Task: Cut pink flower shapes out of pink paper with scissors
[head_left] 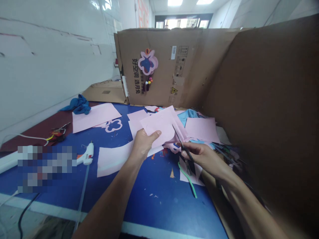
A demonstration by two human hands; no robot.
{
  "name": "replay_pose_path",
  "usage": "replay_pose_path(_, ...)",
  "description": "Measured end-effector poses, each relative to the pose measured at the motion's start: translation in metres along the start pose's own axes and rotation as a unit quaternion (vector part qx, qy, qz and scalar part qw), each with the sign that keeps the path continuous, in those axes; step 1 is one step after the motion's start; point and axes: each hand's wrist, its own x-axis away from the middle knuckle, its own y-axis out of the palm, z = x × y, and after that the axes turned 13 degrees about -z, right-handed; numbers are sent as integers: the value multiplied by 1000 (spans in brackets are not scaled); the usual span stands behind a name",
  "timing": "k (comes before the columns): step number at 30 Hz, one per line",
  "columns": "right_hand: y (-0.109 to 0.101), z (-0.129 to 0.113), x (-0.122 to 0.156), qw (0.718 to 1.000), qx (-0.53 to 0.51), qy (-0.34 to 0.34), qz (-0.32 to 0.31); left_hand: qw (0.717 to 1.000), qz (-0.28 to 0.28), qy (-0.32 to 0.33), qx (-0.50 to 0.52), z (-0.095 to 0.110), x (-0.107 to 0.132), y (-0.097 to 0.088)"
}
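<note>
Head view, pink sheet [161, 124] in left fingers [155, 135], scissors [178, 135] in right fingers [193, 147]

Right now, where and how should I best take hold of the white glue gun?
I'd take the glue gun by its handle, probably coming from your left: it juts leftward from the body, beside the orange trigger, while the nozzle points away from you. The handle's far end is obscured.

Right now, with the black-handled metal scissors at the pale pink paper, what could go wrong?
The scissors in the right hand could slip and leave a ragged edge on the paper. The left hand grips that paper too, so it might get nicked if the scissors stray.
</note>
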Motion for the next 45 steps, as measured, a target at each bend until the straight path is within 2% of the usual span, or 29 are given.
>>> replay_pose_path(10,-2,-2,0,1000,17,12,-2,1000,-15,11,-20,-4,-1,-3)
replay_pose_path(15,-2,-3,1,1000,10,18,0,1000,-3,5,-27,0,1,-1)
replay_pose_path(33,5,2,-3,991,-119,-10,56,1000,20,-5,-6,2,2,3)
replay_pose_path(45,2,2,-1,995,-101,-2,18,1000,21,-1,-2,2,1,3)
